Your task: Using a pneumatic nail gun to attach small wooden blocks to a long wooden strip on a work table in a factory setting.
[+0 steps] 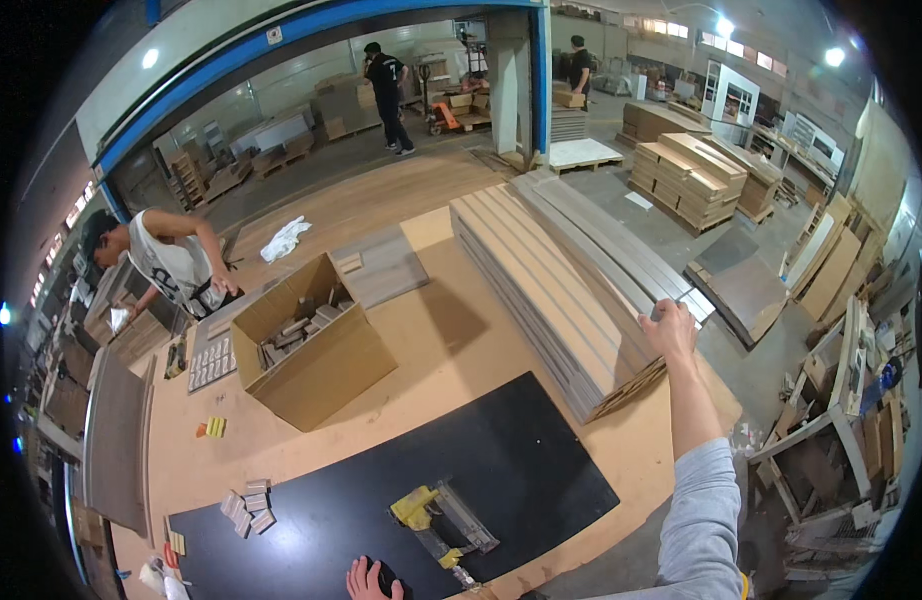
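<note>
My left hand point(374, 580) rests at the lower edge of a black panel point(511, 430), fingers apart, only partly in view. To its right on the panel lies a nail gun point(443, 520) with yellow parts. My right arm reaches forward to the near end of a stack of boards point(551, 290). There my right hand point(671, 328) has its fingers curled round the end of a long grey board point(601, 245); the fingertips are partly hidden. Several small wood blocks point(249, 508) sit on the panel's left part.
A cardboard box point(321, 370) of wood offcuts stands on the wooden workbench point(421, 340). Left of it are a tray of small metal pieces point(213, 362) and yellow strips point(216, 427). A co-worker point(176, 260) bends at the left. Wooden frames point(831, 430) stand at the right.
</note>
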`<state>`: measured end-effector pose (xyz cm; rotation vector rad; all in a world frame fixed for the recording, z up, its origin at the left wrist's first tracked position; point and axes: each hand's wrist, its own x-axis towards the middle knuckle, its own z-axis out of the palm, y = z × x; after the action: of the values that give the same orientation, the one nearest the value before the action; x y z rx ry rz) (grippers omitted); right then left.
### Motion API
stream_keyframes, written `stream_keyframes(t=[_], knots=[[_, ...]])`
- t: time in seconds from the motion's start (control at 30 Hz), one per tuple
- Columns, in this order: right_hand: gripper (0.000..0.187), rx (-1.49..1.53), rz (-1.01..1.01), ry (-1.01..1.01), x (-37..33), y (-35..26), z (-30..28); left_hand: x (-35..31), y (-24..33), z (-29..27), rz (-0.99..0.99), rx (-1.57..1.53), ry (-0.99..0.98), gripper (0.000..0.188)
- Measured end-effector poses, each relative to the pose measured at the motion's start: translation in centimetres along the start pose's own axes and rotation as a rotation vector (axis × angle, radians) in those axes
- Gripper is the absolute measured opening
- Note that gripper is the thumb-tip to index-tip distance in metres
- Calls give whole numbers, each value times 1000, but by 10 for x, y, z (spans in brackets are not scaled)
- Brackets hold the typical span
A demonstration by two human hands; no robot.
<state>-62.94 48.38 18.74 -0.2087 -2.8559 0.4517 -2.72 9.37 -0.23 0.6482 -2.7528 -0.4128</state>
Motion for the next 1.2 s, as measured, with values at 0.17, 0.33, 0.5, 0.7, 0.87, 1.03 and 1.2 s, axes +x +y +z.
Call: stream_keyframes(t=[0.17,0.33,0.5,0.7,0.87,1.03,1.2], knots=[[50,5,57,-16,7,-6,3,0,4,-7,-18,5,-23,61],[53,-93,41,47,5,1,2,7,9,-10,-25,-3,-53,61],[72,88,133,332,5,41,38,7,14,-15,-40,1,-34,58],[97,943,668,358,43,72,106,2,8,-7,-26,2,-32,59],[99,1021,716,308,40,39,102,2,15,-20,-58,28,-45,59],[103,1076,706,350,50,60,100,4,15,-14,-57,-12,-70,59],[105,1098,675,307,53,61,107,0,11,-12,-29,-6,-47,58]])
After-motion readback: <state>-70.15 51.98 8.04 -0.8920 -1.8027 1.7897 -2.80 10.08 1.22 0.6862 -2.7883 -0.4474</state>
